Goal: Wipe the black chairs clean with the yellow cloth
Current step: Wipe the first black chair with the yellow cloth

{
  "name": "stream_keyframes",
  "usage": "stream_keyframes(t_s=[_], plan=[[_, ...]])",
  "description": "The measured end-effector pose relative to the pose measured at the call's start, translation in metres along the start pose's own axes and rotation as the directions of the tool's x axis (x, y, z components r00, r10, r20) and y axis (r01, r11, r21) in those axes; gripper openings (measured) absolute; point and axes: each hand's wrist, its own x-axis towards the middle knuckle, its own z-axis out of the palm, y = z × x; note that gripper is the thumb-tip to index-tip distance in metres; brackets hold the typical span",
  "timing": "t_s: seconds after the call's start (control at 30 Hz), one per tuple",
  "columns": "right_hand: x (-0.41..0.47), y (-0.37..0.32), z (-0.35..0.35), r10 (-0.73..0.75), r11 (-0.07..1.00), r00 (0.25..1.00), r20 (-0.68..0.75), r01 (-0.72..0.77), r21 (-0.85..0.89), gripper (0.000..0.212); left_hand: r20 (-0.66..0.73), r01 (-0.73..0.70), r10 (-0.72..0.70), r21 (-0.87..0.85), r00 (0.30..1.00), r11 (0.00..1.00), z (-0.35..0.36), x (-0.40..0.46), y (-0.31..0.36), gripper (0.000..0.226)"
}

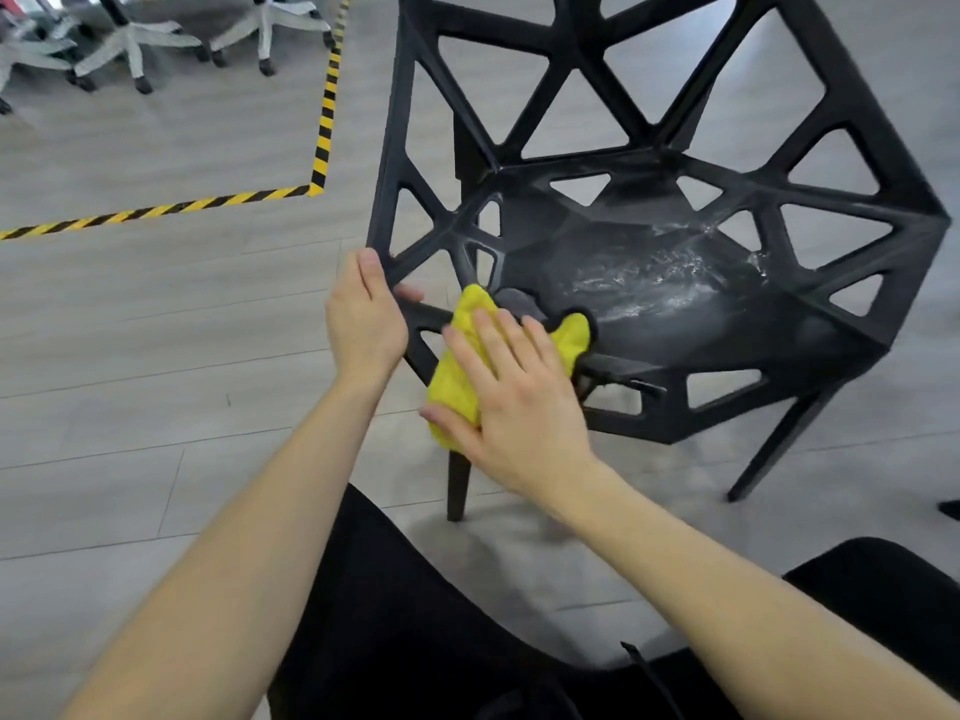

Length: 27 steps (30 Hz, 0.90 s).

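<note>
A black chair (675, 314) with triangular cut-outs stands on the floor in front of me, its seat streaked with whitish smears. My left hand (366, 314) grips the chair's left armrest edge, thumb on top. My right hand (514, 392) lies flat with straight fingers on the yellow cloth (460, 376), pressing it against the seat's front left corner. Part of the cloth is hidden under my palm.
Yellow-and-black hazard tape (322, 142) marks the grey plank floor at the left. Several office chair bases on castors (135, 49) stand at the top left. My dark-clothed legs (415, 615) fill the bottom of the view. A dark object (949, 509) pokes in at the right edge.
</note>
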Motion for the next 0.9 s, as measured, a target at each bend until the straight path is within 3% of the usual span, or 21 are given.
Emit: stream_keyframes(t_s=[0.1, 0.27, 0.33, 0.43, 0.57, 0.7, 0.8, 0.9], plan=[[0.051, -0.019, 0.024, 0.065, 0.998, 0.995, 0.075, -0.065, 0.001, 0.085, 0.056, 0.133, -0.132, -0.014, 0.990, 0.991, 0.001, 0.041, -0.006, 0.046], [-0.005, 0.058, -0.001, -0.127, 0.991, 0.991, -0.033, 0.126, -0.036, 0.064, 0.166, 0.272, -0.234, -0.269, 0.958, 0.924, 0.010, 0.006, -0.012, 0.067], [-0.031, 0.086, -0.014, -0.051, 0.994, 0.994, -0.093, 0.041, -0.100, 0.064, 0.227, 0.343, -0.282, -0.307, 0.932, 0.888, 0.021, -0.023, -0.023, 0.085], [-0.018, 0.061, 0.004, 0.087, 0.986, 0.985, -0.150, -0.107, -0.131, 0.063, 0.272, 0.409, -0.333, -0.300, 0.903, 0.862, 0.028, -0.039, -0.028, 0.081], [0.036, -0.021, 0.038, -0.006, 0.999, 1.000, -0.006, 0.006, -0.048, 0.059, 0.368, 0.451, -0.337, -0.286, 0.866, 0.846, 0.016, -0.041, -0.029, 0.076], [0.006, 0.037, 0.012, -0.180, 0.982, 0.983, 0.017, 0.181, -0.062, 0.061, 0.363, 0.486, -0.371, -0.306, 0.855, 0.819, 0.018, -0.034, -0.033, 0.078], [-0.046, 0.122, -0.026, 0.006, 0.992, 0.990, -0.138, -0.023, -0.122, 0.056, 0.364, 0.513, -0.389, -0.358, 0.846, 0.780, 0.027, -0.042, -0.032, 0.083], [-0.053, 0.135, -0.029, 0.259, 0.941, 0.929, -0.263, -0.304, -0.148, 0.050, 0.396, 0.480, -0.337, -0.355, 0.854, 0.802, 0.033, -0.059, -0.036, 0.080]])
